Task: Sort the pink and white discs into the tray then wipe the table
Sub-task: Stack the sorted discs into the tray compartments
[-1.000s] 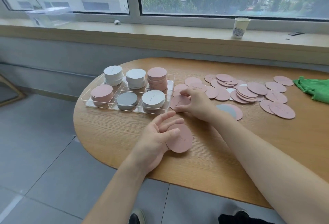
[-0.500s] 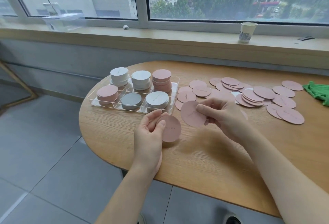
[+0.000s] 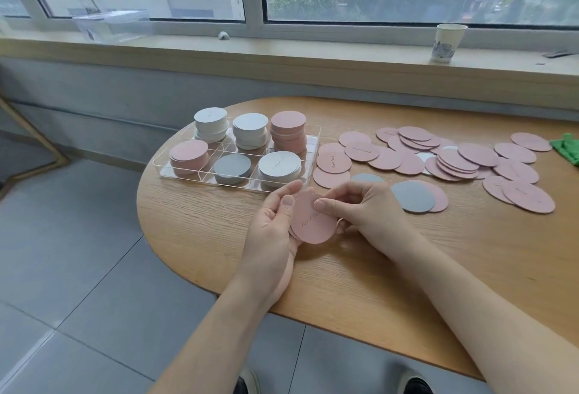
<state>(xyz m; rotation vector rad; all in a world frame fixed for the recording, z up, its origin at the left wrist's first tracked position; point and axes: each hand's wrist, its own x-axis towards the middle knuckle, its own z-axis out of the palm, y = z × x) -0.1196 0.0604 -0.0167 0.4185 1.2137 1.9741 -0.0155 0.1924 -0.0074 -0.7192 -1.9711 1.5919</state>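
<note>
Holding a small stack of flat pink round card discs between them, both hands sit just in front of the clear plastic compartment tray on the oval wooden table. The left hand cups the stack from below and its thumb lies on the top disc; the right hand pinches the top disc's right edge. The tray lies ahead and to the left, so the left hand is nearer. The loose pink discs lie ahead and to the right, near the right hand. Pink piles stand in the tray's back-right and front-left compartments, and I judge the back-right one the shorter reach.
</note>
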